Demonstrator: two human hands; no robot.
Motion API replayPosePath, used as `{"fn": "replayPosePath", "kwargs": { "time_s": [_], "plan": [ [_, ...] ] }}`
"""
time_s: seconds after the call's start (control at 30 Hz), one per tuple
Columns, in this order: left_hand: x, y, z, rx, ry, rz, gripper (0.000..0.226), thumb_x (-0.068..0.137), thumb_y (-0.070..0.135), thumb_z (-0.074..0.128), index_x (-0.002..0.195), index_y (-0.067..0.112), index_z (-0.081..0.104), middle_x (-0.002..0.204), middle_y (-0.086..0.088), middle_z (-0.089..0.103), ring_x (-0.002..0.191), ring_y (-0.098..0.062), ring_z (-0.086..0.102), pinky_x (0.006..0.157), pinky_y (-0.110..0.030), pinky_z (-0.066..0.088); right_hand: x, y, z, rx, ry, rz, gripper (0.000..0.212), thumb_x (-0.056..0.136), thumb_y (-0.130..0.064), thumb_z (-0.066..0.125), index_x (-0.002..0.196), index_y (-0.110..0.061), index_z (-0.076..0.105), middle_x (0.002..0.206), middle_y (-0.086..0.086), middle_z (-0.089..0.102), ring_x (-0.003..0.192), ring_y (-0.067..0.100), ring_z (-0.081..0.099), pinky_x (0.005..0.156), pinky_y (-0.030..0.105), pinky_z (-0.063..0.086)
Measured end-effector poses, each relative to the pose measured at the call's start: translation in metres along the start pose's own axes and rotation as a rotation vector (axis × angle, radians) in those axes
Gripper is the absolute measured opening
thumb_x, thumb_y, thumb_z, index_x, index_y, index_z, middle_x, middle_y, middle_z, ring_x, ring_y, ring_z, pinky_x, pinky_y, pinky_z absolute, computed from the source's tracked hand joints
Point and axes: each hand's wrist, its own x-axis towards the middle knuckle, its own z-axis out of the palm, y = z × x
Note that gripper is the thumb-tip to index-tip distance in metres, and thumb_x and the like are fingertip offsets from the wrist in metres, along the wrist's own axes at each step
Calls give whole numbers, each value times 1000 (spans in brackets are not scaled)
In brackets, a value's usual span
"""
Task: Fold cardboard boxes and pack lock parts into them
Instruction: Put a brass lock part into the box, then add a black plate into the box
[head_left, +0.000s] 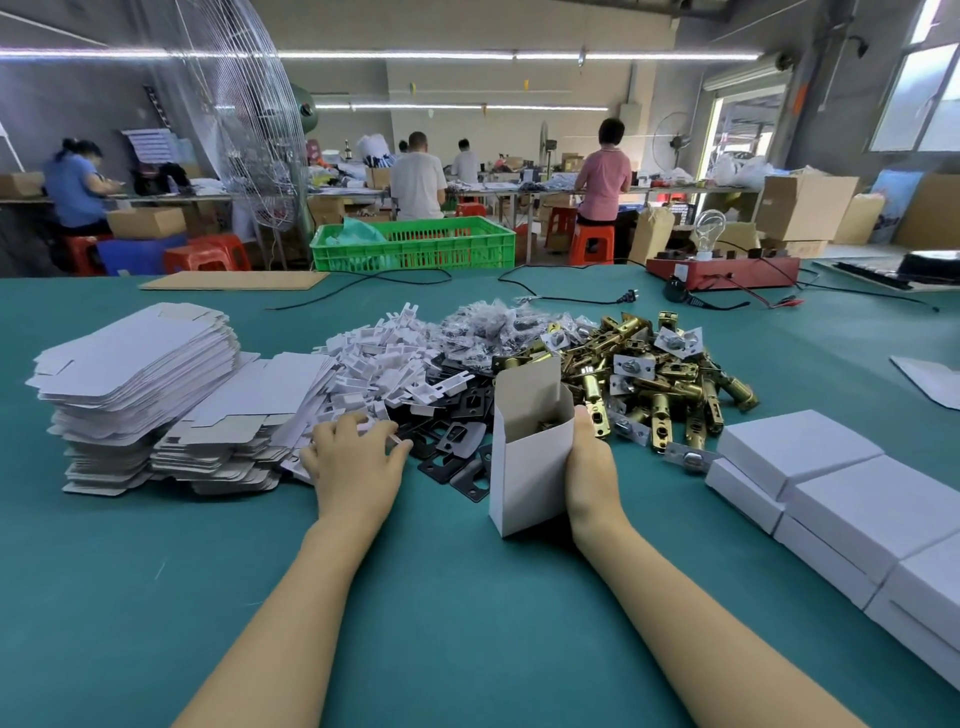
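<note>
Green-topped worktable (467, 597) in a busy workshop. Right hand (589, 457) gripping an upright open white box (530, 467), brass part inside. Left hand (353, 452) apart, fingers curled on white plastic pieces (374, 364). Beyond: black plates (457, 436), brass latches (665, 384). Left, flat box blanks (135, 374); right, closed boxes (831, 488).

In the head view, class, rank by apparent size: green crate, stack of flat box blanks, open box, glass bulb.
1. Stack of flat box blanks
2. Green crate, though farther away, so unsure
3. Open box
4. Glass bulb
</note>
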Motion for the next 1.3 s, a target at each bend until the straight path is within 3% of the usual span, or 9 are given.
{"fn": "replayPosePath", "kwargs": {
  "time_s": [0.17, 0.33, 0.43, 0.53, 0.67, 0.77, 0.97, 1.17, 1.3],
  "plan": [
    [-11, 20, -9, -565, 29, -47, 29, 88, 15, 71, 116, 6, 68, 132, -7, 45, 92, -22, 55, 87, -23, 38, 0, -1, -1, 11, -49, 35, 53, 98, -54, 36, 74, -20, 68, 86, 1, 68, 85, 19, 58, 78, 35, 41],
    [-20, 39, -17, -760, 106, -35, 13, 93, 13, 65, 104, 14, 71, 119, -6, 56, 87, -15, 60, 83, -25, 46, -3, -1, -3, 40, -90, 18, 82, 93, -67, 29, 89, 5, 67, 89, 9, 70, 87, 23, 60, 81, 38, 40],
    [-21, 53, -32, -861, 169, 86, 22, 91, 4, 65, 94, 25, 62, 103, 1, 62, 78, -10, 61, 74, -18, 48, -3, -1, -4, 54, -112, 6, 64, 94, -64, 32, 82, -20, 76, 98, 4, 74, 99, 23, 65, 94, 39, 45],
    [-20, 70, -54, -1000, 163, 241, 36, 91, -3, 63, 93, 32, 52, 89, 18, 65, 69, -12, 67, 65, -17, 49, -6, -4, -2, 17, -70, -36, 62, 95, -62, 36, 88, -9, 69, 100, 11, 71, 95, 22, 64, 92, 40, 46],
    [-27, 93, -74, -982, 181, 446, 28, 90, 3, 64, 96, 29, 57, 94, 10, 64, 78, -12, 73, 69, -29, 57, -16, -23, -6, -126, 23, -426, 46, 86, -61, 35, 86, -20, 56, 84, -5, 58, 79, 10, 53, 76, 31, 42],
    [-37, 106, -77, -877, 252, 530, 21, 86, 8, 69, 99, 22, 60, 87, 12, 65, 79, -3, 70, 67, -20, 55, -23, -54, -12, -118, 61, -647, 23, 92, -43, 45, 95, -22, 55, 86, -8, 56, 79, 4, 53, 73, 20, 41],
    [-45, 112, -70, -808, 253, 451, 16, 84, 6, 75, 94, 10, 63, 76, 19, 59, 69, -4, 61, 57, -7, 40, -42, -108, -19, -163, -413, -680, 6, 87, -14, 66, 83, -10, 64, 64, -2, 60, 56, 12, 56, 55, 22, 47],
    [-47, 111, -65, -874, 202, 497, 16, 87, 12, 73, 101, 9, 65, 87, 6, 68, 79, -6, 67, 73, -27, 56, -34, -119, -21, -473, -404, -782, 5, 87, -7, 67, 92, -4, 68, 80, 5, 63, 63, 12, 56, 60, 19, 45],
    [-51, 102, -45, -779, 342, 473, 49, 88, 37, 63, 121, 2, 55, 117, -6, 60, 107, -23, 59, 94, -35, 48, -21, -127, -29, -429, -378, -711, 3, 89, -5, 64, 89, -7, 63, 71, 3, 63, 64, 27, 58, 60, 34, 47]
  ]
}}
